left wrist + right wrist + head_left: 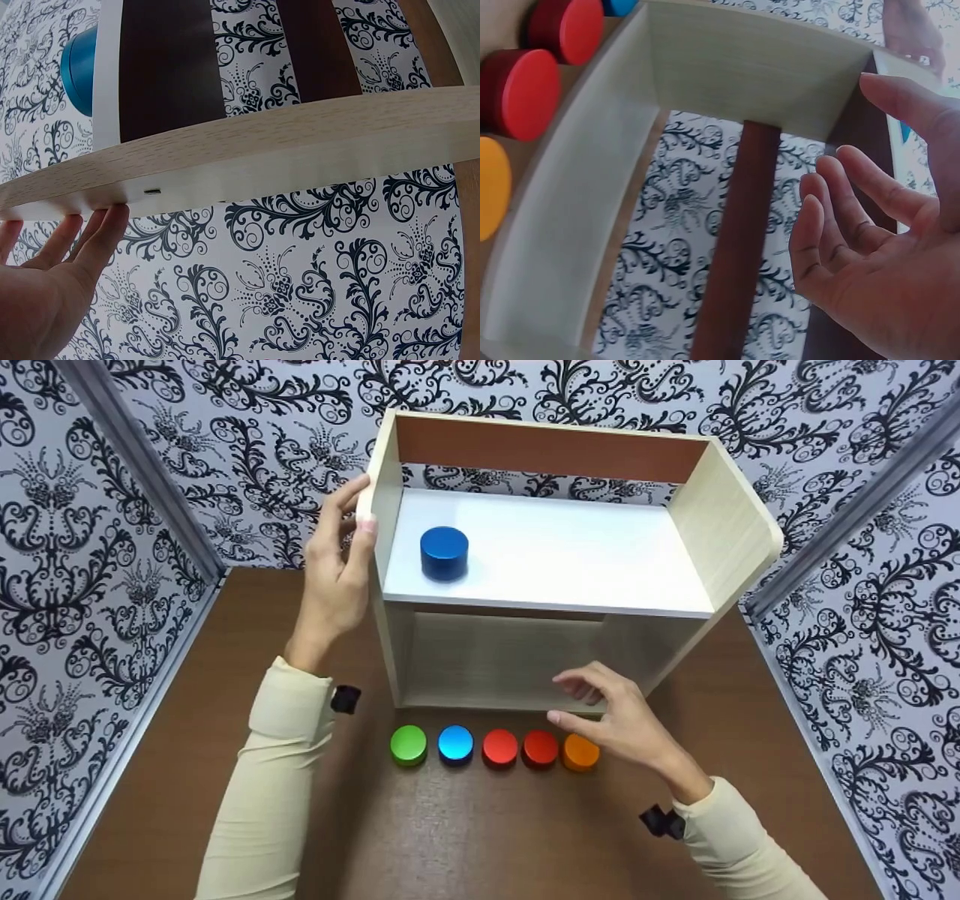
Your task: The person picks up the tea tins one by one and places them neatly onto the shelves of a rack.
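Observation:
A light wooden shelf unit [724,529] with a white shelf board stands on the brown table. On that board, near its left end, sits a dark blue cylinder [444,553] [79,71]. My left hand [341,559] [52,277] lies with straight fingers against the outside of the unit's left side panel [300,142], thumb at its front edge. My right hand [607,712] [877,247] hovers with relaxed fingers, holding nothing, in front of the lower compartment [705,60], just above an orange disc [580,753] [491,187].
A row of discs lies in front of the unit: green [409,745], light blue [456,744], red [500,748], dark red [540,748], then the orange one. Patterned walls close in the table [465,832] on the left, right and back.

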Action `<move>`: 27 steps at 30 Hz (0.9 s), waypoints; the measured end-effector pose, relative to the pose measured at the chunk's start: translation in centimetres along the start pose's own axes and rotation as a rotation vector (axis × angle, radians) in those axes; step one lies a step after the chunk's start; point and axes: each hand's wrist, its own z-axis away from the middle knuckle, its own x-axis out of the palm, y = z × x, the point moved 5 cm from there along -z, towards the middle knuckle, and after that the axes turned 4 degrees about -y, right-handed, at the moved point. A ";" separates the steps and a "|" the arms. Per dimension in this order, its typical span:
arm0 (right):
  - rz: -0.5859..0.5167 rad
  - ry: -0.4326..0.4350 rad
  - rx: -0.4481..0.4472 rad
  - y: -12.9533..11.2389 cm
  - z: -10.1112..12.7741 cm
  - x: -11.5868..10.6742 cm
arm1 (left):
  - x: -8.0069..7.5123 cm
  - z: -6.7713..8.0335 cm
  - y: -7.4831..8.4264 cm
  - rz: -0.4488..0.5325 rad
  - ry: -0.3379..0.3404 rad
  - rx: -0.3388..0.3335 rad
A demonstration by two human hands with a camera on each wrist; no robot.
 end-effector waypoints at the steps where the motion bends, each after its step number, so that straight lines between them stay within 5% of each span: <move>1: 0.001 0.000 0.010 0.3 0.1 0.1 | 0.0 0.0 0.0 -0.001 0.000 -0.001; 27: 0.000 0.047 0.167 8.0 3.0 3.2 | -0.1 0.0 0.1 0.010 0.006 0.003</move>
